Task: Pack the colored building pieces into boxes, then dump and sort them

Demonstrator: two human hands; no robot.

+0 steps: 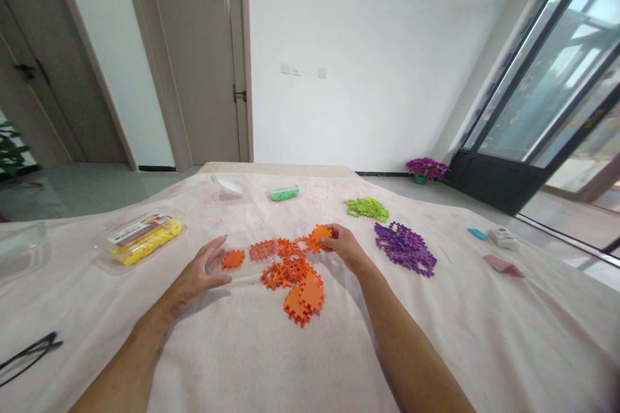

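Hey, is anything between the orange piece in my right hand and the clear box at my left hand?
Yes, a loose heap of orange pieces on the tablecloth lies between the held piece and the clear box.

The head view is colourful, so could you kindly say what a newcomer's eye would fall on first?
It would probably land on the orange pieces at the middle of the pale tablecloth, between the left hand and the right hand, which pinches one of them. Next might come the purple pieces to the right, with the lime-green pieces beyond them, and the yellow pieces in a clear box on the left.
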